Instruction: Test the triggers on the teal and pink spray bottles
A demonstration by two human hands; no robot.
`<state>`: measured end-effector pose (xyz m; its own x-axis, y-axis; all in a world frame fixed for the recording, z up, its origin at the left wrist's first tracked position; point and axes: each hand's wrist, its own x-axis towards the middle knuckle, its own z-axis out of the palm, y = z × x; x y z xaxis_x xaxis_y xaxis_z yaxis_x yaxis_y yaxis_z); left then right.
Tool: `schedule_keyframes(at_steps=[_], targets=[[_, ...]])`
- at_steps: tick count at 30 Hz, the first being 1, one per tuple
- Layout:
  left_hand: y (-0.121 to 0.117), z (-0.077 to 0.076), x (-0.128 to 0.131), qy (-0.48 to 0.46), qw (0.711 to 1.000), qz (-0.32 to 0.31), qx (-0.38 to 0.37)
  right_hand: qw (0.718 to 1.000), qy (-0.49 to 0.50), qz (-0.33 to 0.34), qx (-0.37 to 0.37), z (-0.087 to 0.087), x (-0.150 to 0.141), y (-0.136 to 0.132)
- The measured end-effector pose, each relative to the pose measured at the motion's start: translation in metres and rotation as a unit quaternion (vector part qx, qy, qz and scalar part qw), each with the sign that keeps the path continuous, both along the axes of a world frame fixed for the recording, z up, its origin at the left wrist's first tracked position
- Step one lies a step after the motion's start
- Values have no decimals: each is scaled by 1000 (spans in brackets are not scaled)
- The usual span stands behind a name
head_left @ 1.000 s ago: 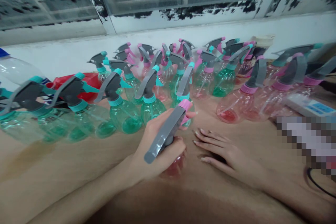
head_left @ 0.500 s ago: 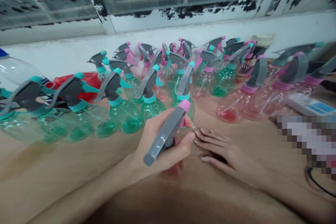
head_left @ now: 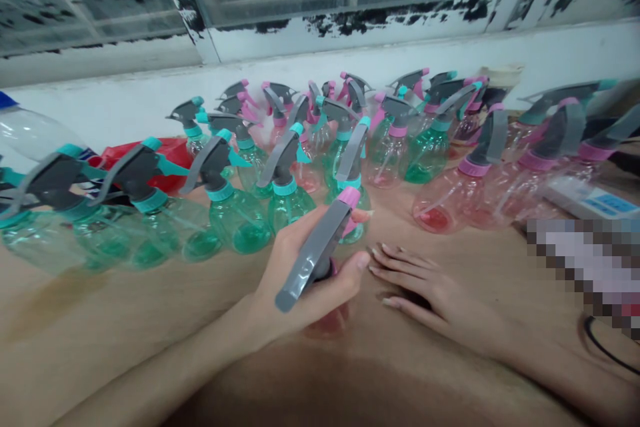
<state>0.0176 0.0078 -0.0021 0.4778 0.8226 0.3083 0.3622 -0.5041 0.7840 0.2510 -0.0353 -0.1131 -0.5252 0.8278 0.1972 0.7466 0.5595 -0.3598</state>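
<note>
My left hand (head_left: pixel 300 280) is wrapped round the neck of a pink spray bottle (head_left: pixel 327 320) that stands on the wooden table (head_left: pixel 125 320). The bottle's grey trigger head (head_left: pixel 315 250) with a pink nozzle tip points away from me, and my forefinger reaches along it. My right hand (head_left: pixel 425 287) lies flat on the table just to the right of the bottle, fingers stretched out and holding nothing. Most of the pink bottle body is hidden behind my left hand.
Several green spray bottles (head_left: pixel 237 213) and pink spray bottles (head_left: pixel 450 193) crowd the back of the table below a window. A red bag (head_left: pixel 170 153) and a clear bottle (head_left: pixel 30 133) sit at the left. A white box (head_left: pixel 590 200) and a black cable (head_left: pixel 600 347) lie at the right.
My left hand has shifted its grip on the spray head: the thumb now lies against the bottle neck and the forefinger stretches to the nozzle. My right hand has stayed put.
</note>
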Motion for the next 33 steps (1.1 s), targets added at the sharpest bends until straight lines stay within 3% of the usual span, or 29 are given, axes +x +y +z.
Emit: schedule_keyframes(at_steps=[8, 13, 19, 33], targets=[[3, -4, -3, -25, 999, -33, -11, 1000, 13, -2, -13, -1, 0, 0], [3, -5, -2, -16, 1000, -13, -11, 1000, 26, -4, -11, 0, 0, -1], [6, -5, 0, -68, 997, -44, -3, 998, 59, -4, -13, -3, 1, -1], [1, 2, -2, -10, 1000, -27, 1, 998, 66, -5, -10, -1, -1, -1]])
